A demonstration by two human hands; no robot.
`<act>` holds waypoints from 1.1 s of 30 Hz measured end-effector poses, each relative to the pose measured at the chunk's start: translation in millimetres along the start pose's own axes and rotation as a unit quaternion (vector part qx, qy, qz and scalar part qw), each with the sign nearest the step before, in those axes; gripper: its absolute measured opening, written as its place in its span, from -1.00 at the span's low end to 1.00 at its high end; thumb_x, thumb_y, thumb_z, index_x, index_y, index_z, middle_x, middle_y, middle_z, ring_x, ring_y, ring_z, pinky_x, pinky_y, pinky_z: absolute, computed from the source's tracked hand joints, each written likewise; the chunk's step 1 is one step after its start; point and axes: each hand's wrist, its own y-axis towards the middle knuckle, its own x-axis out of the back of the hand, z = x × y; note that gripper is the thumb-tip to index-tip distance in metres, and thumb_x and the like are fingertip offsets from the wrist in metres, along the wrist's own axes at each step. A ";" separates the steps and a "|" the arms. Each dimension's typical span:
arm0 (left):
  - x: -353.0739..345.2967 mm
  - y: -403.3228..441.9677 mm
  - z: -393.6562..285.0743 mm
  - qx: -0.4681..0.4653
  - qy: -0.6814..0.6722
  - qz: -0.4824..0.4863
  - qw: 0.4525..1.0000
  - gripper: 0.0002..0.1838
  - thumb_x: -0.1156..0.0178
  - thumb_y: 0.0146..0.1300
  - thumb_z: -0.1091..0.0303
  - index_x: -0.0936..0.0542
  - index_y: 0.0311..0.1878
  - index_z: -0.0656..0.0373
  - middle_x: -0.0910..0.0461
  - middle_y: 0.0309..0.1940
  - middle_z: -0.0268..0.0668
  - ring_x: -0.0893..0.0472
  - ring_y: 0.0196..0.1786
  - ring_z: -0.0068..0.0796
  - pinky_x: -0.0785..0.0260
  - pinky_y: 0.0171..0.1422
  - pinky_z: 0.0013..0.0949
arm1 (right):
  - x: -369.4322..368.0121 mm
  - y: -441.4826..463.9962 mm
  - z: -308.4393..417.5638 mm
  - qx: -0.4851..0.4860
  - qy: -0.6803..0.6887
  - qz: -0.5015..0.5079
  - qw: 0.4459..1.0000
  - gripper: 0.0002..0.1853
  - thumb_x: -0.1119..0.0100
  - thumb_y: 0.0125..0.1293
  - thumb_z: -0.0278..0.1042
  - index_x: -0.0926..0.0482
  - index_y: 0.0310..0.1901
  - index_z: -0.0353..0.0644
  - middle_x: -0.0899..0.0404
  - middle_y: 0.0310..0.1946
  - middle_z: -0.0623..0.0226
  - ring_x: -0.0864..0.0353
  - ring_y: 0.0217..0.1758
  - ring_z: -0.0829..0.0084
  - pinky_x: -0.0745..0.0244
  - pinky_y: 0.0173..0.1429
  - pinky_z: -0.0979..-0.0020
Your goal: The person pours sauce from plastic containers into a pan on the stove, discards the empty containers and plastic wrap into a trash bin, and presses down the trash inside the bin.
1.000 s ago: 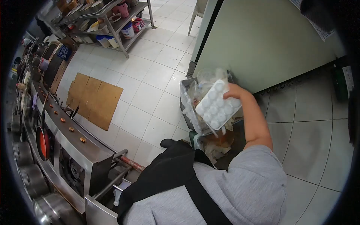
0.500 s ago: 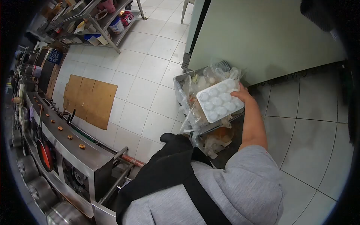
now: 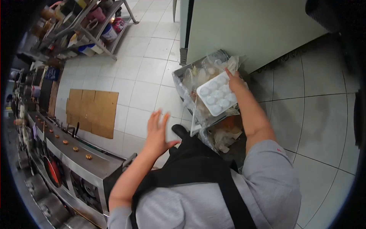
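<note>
My right hand (image 3: pixel 237 83) is at the right edge of a white plastic tray (image 3: pixel 214 94) with rows of round cups, one finger stretched along its upper corner. Some of the other fingers are hidden. The tray lies tilted on top of plastic bags and food scraps in a lined bin (image 3: pixel 178 81). My left hand (image 3: pixel 157 133) hangs in the air left of the bin, fingers spread and slightly blurred, with nothing in it.
Below the bin's rim sits more bagged waste (image 3: pixel 225 139). A large pale panel (image 3: pixel 244 34) stands behind the bin. A steel stove (image 3: pixel 82 160) with knobs runs along the left. Cardboard (image 3: pixel 93 112) lies on the tiled floor; a loaded shelf rack (image 3: pixel 95 34) stands at the back.
My left hand has come into view, raised with spread fingers. The right hand stays at the tray's edge, now with a finger extended. The camera view has shifted slightly.
</note>
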 end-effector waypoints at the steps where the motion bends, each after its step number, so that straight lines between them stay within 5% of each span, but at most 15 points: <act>1: -9.3 38.2 -7.4 -0.043 0.028 0.036 0.998 0.15 -0.50 -0.39 0.05 -0.09 0.32 0.12 0.05 0.33 0.01 0.04 0.35 0.19 0.06 0.31 0.16 | -3.3 -3.2 2.9 -0.019 -0.014 -0.012 1.000 -0.24 0.13 0.24 -0.48 0.11 0.31 0.65 0.08 0.36 0.13 -0.22 0.25 -0.03 -0.24 0.22 0.06; 2: -24.6 75.5 -13.1 -0.059 0.082 0.085 0.991 0.22 -0.51 -0.44 -0.01 -0.03 0.34 0.10 0.12 0.36 0.00 0.09 0.37 0.16 0.13 0.34 0.17 | -4.3 -9.7 6.6 -0.023 -0.004 -0.017 1.000 -0.24 0.13 0.24 -0.48 0.11 0.31 0.65 0.08 0.36 0.13 -0.22 0.25 -0.03 -0.24 0.22 0.06; 3: -38.0 112.0 -20.9 -0.088 0.101 0.099 0.986 0.28 -0.48 -0.48 -0.11 0.01 0.37 0.04 0.14 0.38 -0.05 0.17 0.40 0.17 0.12 0.25 0.38 | -3.5 -17.8 10.4 -0.035 -0.001 -0.029 0.999 -0.27 0.10 0.26 -0.42 0.09 0.31 0.63 0.11 0.38 0.23 -0.20 0.28 0.02 -0.21 0.23 0.01; 10: -127.6 301.1 -40.8 -0.201 0.286 0.192 0.917 0.39 -0.40 -0.52 -0.31 0.13 0.40 0.05 0.30 0.42 -0.07 0.33 0.43 0.11 0.32 0.31 0.35 | -11.3 -14.1 4.6 -0.033 0.043 -0.068 0.996 -0.38 0.11 0.29 -0.32 -0.02 0.30 0.60 0.01 0.36 0.29 -0.14 0.31 0.05 -0.12 0.24 -0.10; 15: -187.8 342.5 -16.1 -0.263 0.280 0.290 0.876 0.44 -0.40 -0.66 -0.35 -0.01 0.35 0.25 0.24 0.40 0.03 0.32 0.44 0.07 0.39 0.34 0.30 | -59.0 -1.0 -1.7 -0.048 0.071 -0.188 0.978 -0.45 0.20 0.28 -0.30 -0.07 0.32 -0.10 -0.08 0.32 0.28 -0.11 0.32 0.11 -0.03 0.26 -0.10; 18: -201.2 338.2 -17.1 -0.232 0.287 0.351 0.861 0.44 -0.39 -0.65 -0.37 -0.01 0.35 0.29 0.24 0.40 0.03 0.31 0.44 0.03 0.39 0.36 0.26 | -65.3 0.3 1.1 -0.077 0.100 -0.191 0.974 -0.45 0.12 0.24 -0.24 -0.14 0.29 -0.06 -0.14 0.29 0.29 -0.12 0.32 0.18 -0.03 0.26 -0.04; 24: -214.9 345.2 3.8 -0.219 0.318 0.312 0.868 0.50 -0.29 -0.64 -0.49 0.04 0.34 0.37 0.19 0.38 0.07 0.26 0.45 -0.01 0.43 0.40 0.15 | -62.5 13.3 10.6 -0.116 0.197 -0.202 0.952 -0.46 0.00 0.15 0.03 -0.36 0.14 -0.04 -0.30 0.15 0.31 -0.21 0.25 0.26 -0.05 0.24 0.00; 30: -239.0 353.8 15.6 -0.209 0.354 0.377 0.830 0.50 -0.22 -0.50 -0.54 0.18 0.35 0.41 0.30 0.38 0.15 0.33 0.43 0.08 0.50 0.43 0.04 | -58.1 37.5 7.0 -0.140 0.207 -0.077 0.965 -0.52 0.04 0.19 0.07 -0.42 0.04 -0.04 -0.36 -0.01 0.31 -0.27 0.16 0.31 -0.04 0.24 0.04; 33: -258.8 355.7 18.0 -0.176 0.363 0.395 0.825 0.49 -0.26 -0.49 -0.49 0.21 0.35 0.41 0.32 0.38 0.14 0.36 0.43 0.08 0.51 0.43 0.01 | -98.8 50.4 7.2 -0.120 0.166 -0.111 0.972 -0.53 0.09 0.22 0.08 -0.41 0.04 -0.05 -0.36 0.00 0.29 -0.29 0.15 0.31 -0.04 0.23 0.06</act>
